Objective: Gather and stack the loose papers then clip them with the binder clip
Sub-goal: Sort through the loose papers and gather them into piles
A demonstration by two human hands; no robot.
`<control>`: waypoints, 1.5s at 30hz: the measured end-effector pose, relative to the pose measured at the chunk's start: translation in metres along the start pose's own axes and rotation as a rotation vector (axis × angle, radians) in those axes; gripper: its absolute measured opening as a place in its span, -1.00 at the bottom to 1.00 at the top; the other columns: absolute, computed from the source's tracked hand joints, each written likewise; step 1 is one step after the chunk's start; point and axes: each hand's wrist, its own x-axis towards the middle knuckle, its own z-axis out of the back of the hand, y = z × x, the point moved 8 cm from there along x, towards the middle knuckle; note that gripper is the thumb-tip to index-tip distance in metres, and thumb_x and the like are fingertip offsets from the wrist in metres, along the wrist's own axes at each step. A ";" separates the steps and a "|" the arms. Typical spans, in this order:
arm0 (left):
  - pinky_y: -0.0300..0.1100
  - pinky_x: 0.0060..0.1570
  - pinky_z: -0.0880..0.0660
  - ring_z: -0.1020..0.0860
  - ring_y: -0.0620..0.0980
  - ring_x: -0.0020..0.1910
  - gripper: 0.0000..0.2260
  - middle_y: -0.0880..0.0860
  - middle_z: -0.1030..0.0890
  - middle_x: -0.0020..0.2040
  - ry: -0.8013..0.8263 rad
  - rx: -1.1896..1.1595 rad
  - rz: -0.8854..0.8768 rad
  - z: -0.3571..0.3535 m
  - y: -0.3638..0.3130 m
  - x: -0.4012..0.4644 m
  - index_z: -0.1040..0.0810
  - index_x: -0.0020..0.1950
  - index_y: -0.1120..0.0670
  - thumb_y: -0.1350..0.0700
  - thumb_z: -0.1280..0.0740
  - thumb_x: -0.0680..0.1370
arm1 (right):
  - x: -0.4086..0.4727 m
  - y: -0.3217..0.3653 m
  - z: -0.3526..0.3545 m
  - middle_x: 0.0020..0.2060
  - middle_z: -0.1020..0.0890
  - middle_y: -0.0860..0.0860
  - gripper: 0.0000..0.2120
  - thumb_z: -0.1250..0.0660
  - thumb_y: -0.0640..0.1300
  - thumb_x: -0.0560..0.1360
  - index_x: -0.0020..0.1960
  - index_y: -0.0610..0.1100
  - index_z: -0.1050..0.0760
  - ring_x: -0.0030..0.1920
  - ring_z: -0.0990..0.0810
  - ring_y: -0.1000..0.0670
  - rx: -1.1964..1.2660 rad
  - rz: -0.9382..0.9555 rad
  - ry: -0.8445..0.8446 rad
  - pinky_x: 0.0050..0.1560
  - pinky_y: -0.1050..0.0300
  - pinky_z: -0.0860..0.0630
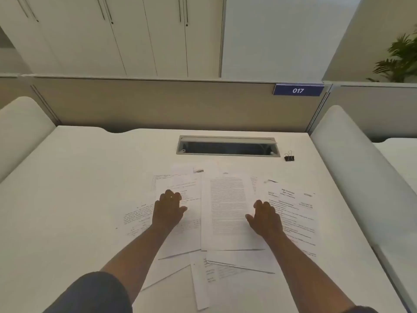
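Several loose printed papers (225,213) lie spread and overlapping across the middle of the white desk (67,199). My left hand (168,207) rests flat on the sheets at the left of the spread, fingers apart. My right hand (266,219) lies on the sheets at the right, fingers apart, thumb pointing inward. Neither hand holds anything. A small black binder clip (289,156) stands on the desk at the far right, well beyond my right hand and apart from the papers.
A rectangular cable slot (226,146) is cut into the desk just behind the papers. A beige partition (158,105) with a blue "017" sign (298,90) closes the far edge. White side panels (352,154) flank the desk.
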 end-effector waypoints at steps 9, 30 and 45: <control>0.05 0.13 -0.45 -0.42 0.19 0.23 -0.39 0.19 -0.39 0.21 0.125 -0.201 0.466 -0.030 0.064 -0.037 -0.31 0.34 0.13 -0.08 -0.47 0.42 | -0.003 -0.012 -0.026 0.18 -0.41 -0.14 -0.34 -0.39 0.21 0.42 0.29 -0.17 -0.24 0.19 -0.47 -0.18 0.063 -0.206 0.096 0.11 -0.08 -0.54; -0.01 0.08 -0.55 -0.58 0.16 0.02 -0.77 0.02 -0.63 0.04 0.056 -0.955 0.581 -0.042 0.105 -0.042 -0.58 -0.04 0.01 0.27 -0.23 0.44 | -0.004 0.034 -0.034 0.12 -0.64 -0.09 -0.70 -0.33 -0.11 0.51 0.20 -0.19 -0.53 0.12 -0.58 -0.12 0.731 -0.257 0.085 0.17 0.01 -0.49; -0.07 -0.16 -0.47 -0.55 0.08 -0.21 -0.82 0.19 -0.69 -0.09 0.241 -1.348 0.622 -0.053 0.106 -0.074 -0.62 -0.04 0.16 0.23 -0.21 0.54 | -0.016 0.116 -0.055 0.15 -0.60 -0.04 -0.67 -0.28 -0.09 0.52 0.25 -0.16 -0.49 0.12 -0.56 -0.07 0.811 -0.160 0.234 0.08 0.06 -0.46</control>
